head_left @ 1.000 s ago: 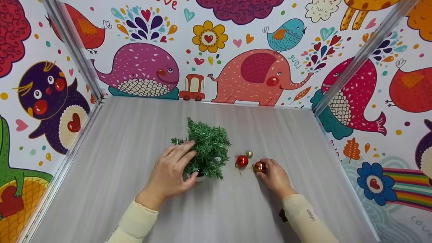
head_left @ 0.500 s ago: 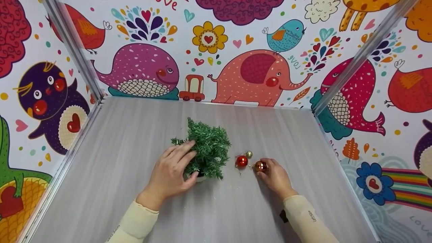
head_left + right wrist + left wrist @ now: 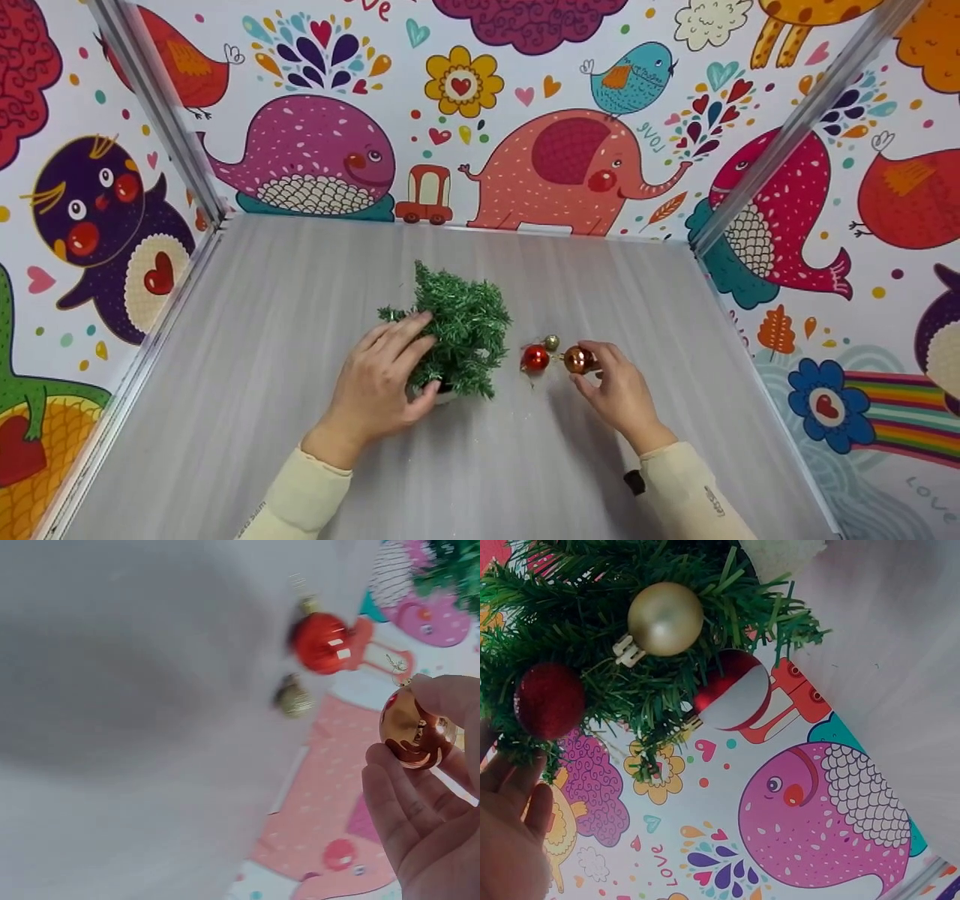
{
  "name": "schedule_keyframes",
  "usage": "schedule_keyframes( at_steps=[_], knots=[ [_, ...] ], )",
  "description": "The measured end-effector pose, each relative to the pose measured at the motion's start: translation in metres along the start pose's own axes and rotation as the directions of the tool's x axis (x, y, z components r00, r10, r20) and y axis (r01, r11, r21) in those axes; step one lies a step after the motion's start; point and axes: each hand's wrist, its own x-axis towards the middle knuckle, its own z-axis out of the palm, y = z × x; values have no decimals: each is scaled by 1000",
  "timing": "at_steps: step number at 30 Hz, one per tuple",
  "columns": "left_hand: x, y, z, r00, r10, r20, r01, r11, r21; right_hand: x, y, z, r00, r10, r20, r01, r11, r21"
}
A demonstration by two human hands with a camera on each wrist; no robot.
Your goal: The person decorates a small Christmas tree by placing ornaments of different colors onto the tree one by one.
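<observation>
My right hand [image 3: 624,391] pinches a shiny copper bauble [image 3: 578,360] between thumb and fingers. In the right wrist view, a wire loop shows on the cap of the copper bauble [image 3: 416,727]. My left hand [image 3: 382,379] rests its fairly straight fingers on the near left side of a small green Christmas tree [image 3: 466,322], thumb by its pot. The left wrist view shows a gold bauble [image 3: 666,619], a red glitter bauble [image 3: 550,701] and a red-and-white bauble [image 3: 733,690] hanging among the branches; these are hidden in the head view.
A red bauble [image 3: 535,358] and a small gold bauble [image 3: 552,342] lie on the grey table [image 3: 480,472] between the tree and my right hand. Printed cartoon walls [image 3: 555,172] enclose the table at the back and both sides.
My right hand has raised the copper bauble off the table, and its shadow now falls apart from it. The left hand and the tree have stayed put.
</observation>
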Motion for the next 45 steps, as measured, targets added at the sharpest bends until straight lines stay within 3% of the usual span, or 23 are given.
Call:
schedule_keyframes(
  at_steps=[9,20,25,34,45],
  knots=[
    [0,1,0,1000,-7,-7,7,1000,12,8,-51,-15,990,-136,-27,138,988,72],
    [1,5,0,1000,-13,-21,13,1000,9,13,-96,-20,949,-300,-98,314,930,191],
    [2,7,0,999,-8,-50,8,1000,4,15,-111,-17,942,-323,-95,336,914,228],
    [2,13,0,985,42,-168,-45,999,-17,16,-133,-7,932,-351,-83,361,891,275],
    [-1,15,1,989,76,-126,-82,996,-39,16,-151,12,925,-363,-108,379,875,301]
  ],
)
